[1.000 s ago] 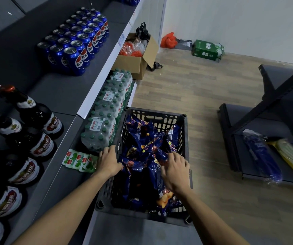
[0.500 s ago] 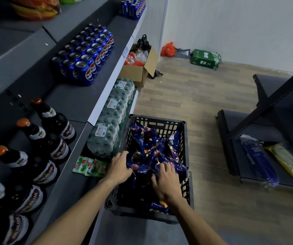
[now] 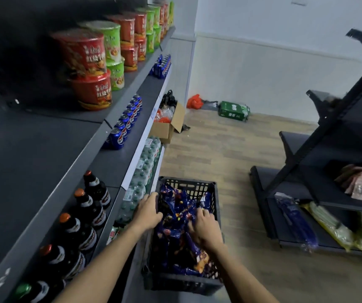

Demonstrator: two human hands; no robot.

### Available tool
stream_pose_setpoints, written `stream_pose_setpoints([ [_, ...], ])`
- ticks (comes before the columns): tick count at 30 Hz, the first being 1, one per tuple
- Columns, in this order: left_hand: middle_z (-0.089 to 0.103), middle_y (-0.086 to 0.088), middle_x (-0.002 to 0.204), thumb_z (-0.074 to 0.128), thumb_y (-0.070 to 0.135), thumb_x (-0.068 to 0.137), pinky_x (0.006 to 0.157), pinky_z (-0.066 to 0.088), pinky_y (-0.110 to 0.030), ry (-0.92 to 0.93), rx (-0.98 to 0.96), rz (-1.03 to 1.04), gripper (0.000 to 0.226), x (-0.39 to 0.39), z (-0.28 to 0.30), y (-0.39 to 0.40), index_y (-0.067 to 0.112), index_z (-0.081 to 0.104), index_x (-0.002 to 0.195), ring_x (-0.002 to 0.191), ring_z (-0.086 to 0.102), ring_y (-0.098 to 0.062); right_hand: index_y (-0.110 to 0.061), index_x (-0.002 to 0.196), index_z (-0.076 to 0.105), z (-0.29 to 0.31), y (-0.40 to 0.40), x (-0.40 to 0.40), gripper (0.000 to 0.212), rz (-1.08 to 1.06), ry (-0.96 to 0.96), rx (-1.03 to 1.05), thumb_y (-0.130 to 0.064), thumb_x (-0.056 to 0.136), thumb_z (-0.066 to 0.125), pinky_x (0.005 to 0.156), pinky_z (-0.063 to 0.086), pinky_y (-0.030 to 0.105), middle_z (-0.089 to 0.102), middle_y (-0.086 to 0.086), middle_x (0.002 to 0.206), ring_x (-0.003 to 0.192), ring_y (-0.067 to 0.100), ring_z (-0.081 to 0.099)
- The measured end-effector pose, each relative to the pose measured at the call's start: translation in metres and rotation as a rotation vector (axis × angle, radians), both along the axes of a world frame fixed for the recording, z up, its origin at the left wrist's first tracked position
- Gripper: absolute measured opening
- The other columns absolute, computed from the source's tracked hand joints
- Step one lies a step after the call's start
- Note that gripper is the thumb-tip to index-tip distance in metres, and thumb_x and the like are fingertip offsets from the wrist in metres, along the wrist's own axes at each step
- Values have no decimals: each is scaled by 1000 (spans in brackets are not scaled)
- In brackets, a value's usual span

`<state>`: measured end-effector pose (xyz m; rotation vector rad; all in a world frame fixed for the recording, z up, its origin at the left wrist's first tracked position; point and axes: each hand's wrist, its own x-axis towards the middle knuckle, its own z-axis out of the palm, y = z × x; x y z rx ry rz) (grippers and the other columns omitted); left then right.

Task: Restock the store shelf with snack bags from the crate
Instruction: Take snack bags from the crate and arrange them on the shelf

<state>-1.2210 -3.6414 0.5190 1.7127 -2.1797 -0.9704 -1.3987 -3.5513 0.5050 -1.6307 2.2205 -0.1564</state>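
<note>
Head view: the crate [image 3: 216, 206], dark and slatted, stood at the foot of the store shelf [image 3: 101, 132], against its lowest tier; it was heaped with blue snack bags [image 3: 175, 215]. The left hand [image 3: 148, 212] lay at the crate's near-shelf rim, fingers reaching over the edge onto the bags; whether its grip pinched a bag could not be told. The right hand [image 3: 204, 226] sat inside the crate on the heap, fingers curled into the bags; its grip appeared pressed about one or more of them. Above the crate, the shelf carried bottled water packs [image 3: 140, 182], dark bottles [image 3: 92, 206], blue cans [image 3: 125, 123] and noodle cups [image 3: 92, 62]. Judgement: the gathering step was in hand; no bag was lifted clear yet. The next move called for a firm hold, a lift clear of the crate walls, and an open stretch of shelf above the crate.
</note>
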Motion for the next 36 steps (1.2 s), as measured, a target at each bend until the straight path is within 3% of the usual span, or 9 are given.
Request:
stream_pose_setpoints([
  [3,40,-12,143,65,11,83,109,36,-40,-6,-9,-21,69,5,50,3,11,33,145,133,39,-29,-10,122,45,48,-3,5,40,-26,-14,-14,-41,98,40,96,49,44,54,14,123,112,28,52],
  [7,48,-13,134,66,14,82,99,41,-39,-41,-91,-78,64,9,110,11,10,39,139,123,46,-30,-5,128,42,102,-2,13,47,-30,-21,-27,-40,97,48,97,47,48,51,19,129,118,36,51],
  [15,49,-12,134,66,13,80,100,45,-41,-49,-178,-152,64,-6,177,8,11,41,138,121,49,-29,-7,116,47,143,-10,4,38,-20,-48,-40,-36,94,57,94,49,49,57,19,121,110,36,56],
  [22,49,-11,137,68,13,81,97,45,-38,-67,-165,-164,63,-40,160,10,13,41,138,122,50,-26,-8,117,46,125,-22,-17,42,-24,-109,-28,-41,93,58,95,50,51,57,19,121,110,36,57],
  [31,44,-10,139,64,9,82,95,43,-34,-97,-93,-23,63,-95,113,-7,15,39,140,123,48,-25,-8,127,41,89,-51,-72,50,55,-116,10,-43,94,53,99,46,49,51,20,130,119,39,51],
  [36,50,-7,129,61,8,80,90,47,-35,-100,-75,11,54,-118,90,-15,17,44,131,117,52,-25,-10,131,38,65,-63,-98,50,78,-145,42,-38,94,56,100,44,47,49,18,134,123,37,48],
])
